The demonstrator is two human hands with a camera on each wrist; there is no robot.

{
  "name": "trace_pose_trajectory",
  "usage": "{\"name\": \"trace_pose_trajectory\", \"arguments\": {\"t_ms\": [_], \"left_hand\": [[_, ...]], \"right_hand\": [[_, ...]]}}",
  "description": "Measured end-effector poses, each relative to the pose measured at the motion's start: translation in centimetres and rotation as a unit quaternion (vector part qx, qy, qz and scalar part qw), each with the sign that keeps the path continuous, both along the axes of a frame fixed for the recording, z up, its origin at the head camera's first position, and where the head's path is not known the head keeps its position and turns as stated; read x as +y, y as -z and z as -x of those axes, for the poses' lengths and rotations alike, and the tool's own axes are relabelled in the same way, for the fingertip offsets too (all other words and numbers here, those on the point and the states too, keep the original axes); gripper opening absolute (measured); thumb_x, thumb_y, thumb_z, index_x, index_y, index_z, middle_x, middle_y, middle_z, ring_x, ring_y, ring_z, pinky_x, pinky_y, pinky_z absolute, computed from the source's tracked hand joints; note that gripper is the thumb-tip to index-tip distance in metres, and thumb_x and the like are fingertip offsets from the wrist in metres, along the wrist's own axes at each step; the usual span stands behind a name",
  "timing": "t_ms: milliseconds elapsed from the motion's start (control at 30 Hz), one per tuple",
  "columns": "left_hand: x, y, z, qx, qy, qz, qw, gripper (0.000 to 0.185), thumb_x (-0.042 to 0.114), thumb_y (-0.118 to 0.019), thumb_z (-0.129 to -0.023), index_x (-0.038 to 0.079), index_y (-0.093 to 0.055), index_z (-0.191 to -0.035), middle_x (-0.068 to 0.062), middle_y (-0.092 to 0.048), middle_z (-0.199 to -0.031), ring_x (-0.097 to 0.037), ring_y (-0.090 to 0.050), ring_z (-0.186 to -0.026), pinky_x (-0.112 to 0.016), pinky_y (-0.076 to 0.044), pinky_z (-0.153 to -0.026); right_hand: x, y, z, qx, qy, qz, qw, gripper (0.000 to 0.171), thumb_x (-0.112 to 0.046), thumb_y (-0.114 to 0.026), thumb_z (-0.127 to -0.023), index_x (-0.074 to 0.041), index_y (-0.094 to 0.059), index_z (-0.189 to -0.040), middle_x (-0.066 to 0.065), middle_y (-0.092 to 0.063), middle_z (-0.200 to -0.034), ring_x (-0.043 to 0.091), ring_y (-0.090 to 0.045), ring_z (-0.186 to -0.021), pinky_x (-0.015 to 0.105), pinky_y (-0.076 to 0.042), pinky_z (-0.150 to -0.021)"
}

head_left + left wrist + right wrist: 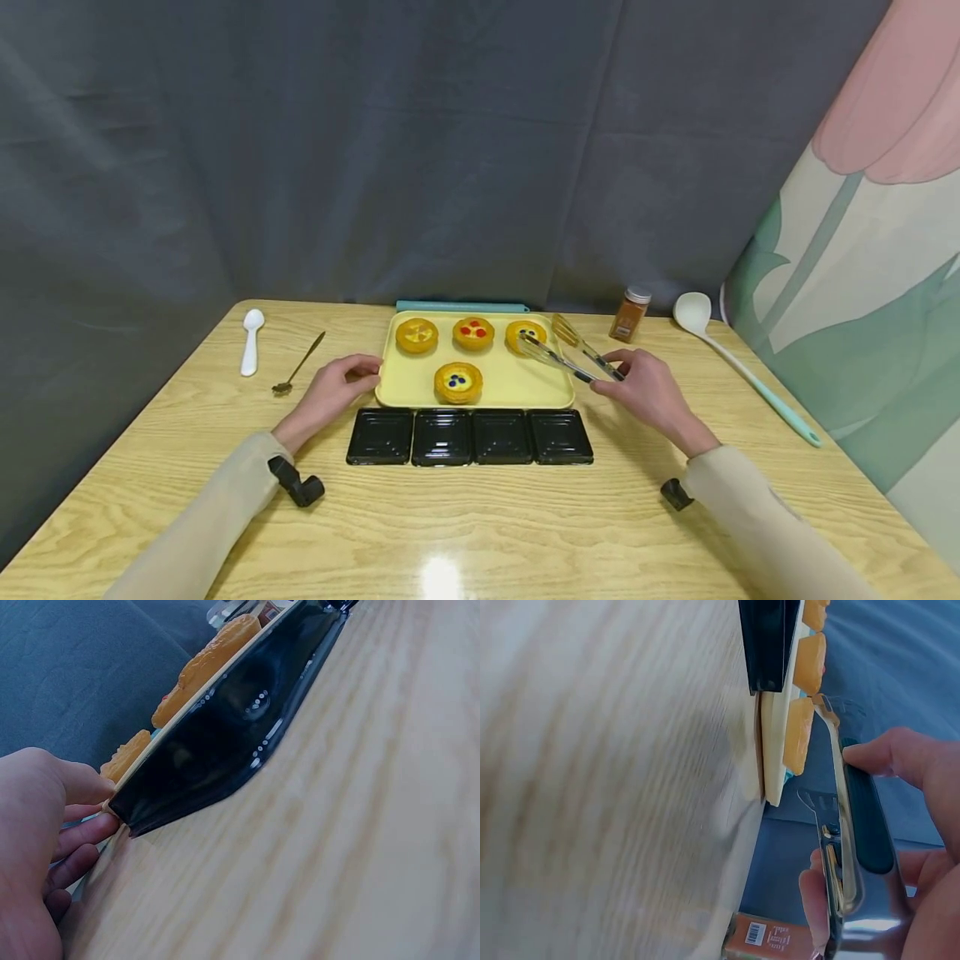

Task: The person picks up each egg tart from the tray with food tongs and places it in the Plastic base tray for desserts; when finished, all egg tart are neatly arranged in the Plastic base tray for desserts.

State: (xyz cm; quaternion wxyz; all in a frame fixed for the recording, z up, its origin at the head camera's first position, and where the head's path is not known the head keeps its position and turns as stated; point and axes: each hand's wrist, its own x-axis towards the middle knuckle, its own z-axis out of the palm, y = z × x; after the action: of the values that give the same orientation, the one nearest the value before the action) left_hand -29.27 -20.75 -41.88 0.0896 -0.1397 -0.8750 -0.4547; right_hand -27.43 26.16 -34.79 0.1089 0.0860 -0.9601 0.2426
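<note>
A pale yellow tray [517, 390] bears several small tarts. My left hand [341, 387] pinches its left rim, thumb above and fingers beneath in the left wrist view. My right hand [648, 387] grips metal tongs [870, 817] with dark handle pads. Spread apart, the tongs' arms reach over the tray's right side, one tip by the blueberry tart [516, 335], the other beyond its right edge. A second blueberry tart [458, 382] sits at the front. Behind it are a tart with red pieces [473, 333] and one with yellow wedges [417, 335].
Several black square plastic trays [443, 437] stand in a row before the yellow tray. Leftward lie a white spoon [250, 346] and a thin gold spoon [302, 363]. A spice jar [630, 315] and a long ladle [742, 367] are at right. A teal strip [461, 307] lies behind.
</note>
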Motion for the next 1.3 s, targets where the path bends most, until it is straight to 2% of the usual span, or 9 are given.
{"name": "trace_pose_trajectory", "arguments": {"t_ms": [233,700,1300], "left_hand": [[0.0,0.0,0.0,-0.003,0.001,-0.002,1.0000,0.034,0.015,-0.070,-0.097,0.002,-0.067,-0.128,-0.010,-0.070,-0.109,-0.026,-0.064,-0.099,-0.044,-0.048,-0.090],[0.0,-0.1,0.0,0.001,-0.005,0.003,1.0000,0.034,0.015,-0.070,-0.096,0.003,-0.068,-0.128,-0.010,-0.070,-0.110,-0.026,-0.064,-0.099,-0.044,-0.048,-0.090],[-0.1,0.1,0.1,0.000,-0.004,0.002,1.0000,0.034,0.016,-0.070,-0.096,0.003,-0.068,-0.127,-0.009,-0.070,-0.110,-0.026,-0.064,-0.100,-0.043,-0.048,-0.090]], "right_hand": [[-0.5,0.0,0.8,-0.008,-0.008,-0.002,1.000,0.053,-0.029,-0.077,-0.083,0.005,-0.067,-0.122,0.014,-0.068,-0.092,0.024,-0.056,-0.076,0.034,-0.043,-0.062],[-1.0,-0.1,1.9,-0.007,-0.024,-0.009,1.000,0.051,-0.030,-0.076,-0.084,0.005,-0.068,-0.120,0.017,-0.068,-0.095,0.027,-0.059,-0.080,0.035,-0.045,-0.064],[-1.7,0.0,2.2,0.006,-0.038,-0.005,0.999,0.045,-0.023,-0.079,-0.084,0.006,-0.069,-0.117,0.017,-0.069,-0.094,0.027,-0.060,-0.079,0.037,-0.046,-0.066]]}}
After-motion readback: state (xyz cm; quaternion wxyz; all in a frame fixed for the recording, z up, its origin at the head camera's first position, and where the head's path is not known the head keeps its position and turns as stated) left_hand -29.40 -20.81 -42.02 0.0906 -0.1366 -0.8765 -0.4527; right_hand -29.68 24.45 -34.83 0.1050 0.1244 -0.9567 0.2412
